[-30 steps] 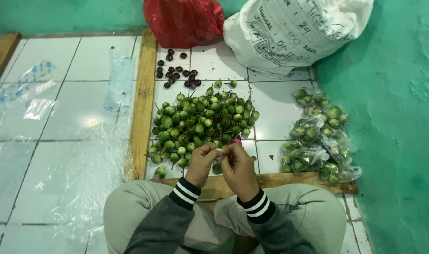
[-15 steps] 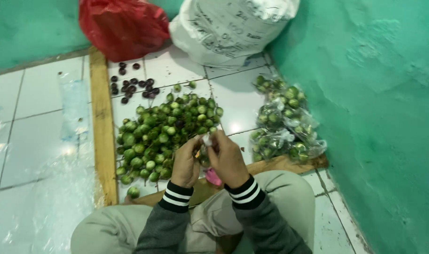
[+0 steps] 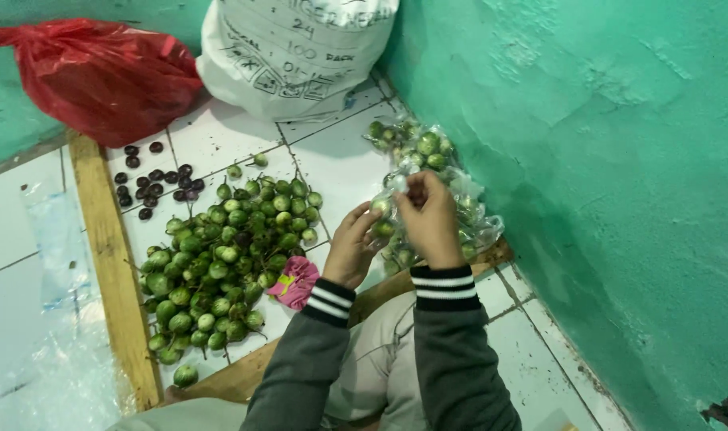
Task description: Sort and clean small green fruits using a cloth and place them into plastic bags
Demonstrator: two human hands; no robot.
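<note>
Both hands moved right, off the green pile & over to the bagged fruit by the wall. Left hand [image 3: 352, 249] is curled under a clear bag [image 3: 396, 231] of green fruit, right hand [image 3: 430, 217] pinches its top shut. Pink cloth [image 3: 294, 282] just left, loose pile [image 3: 220, 255] on the floor, red bag [image 3: 100, 76] + white sack [image 3: 292, 56] at the back.

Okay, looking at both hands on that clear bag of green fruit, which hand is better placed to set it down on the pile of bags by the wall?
Probably the right hand: it pinches the top of the clear bag, directly over the bagged pile by the green wall. The left hand only steadies the bag from the loose-fruit side.
</note>
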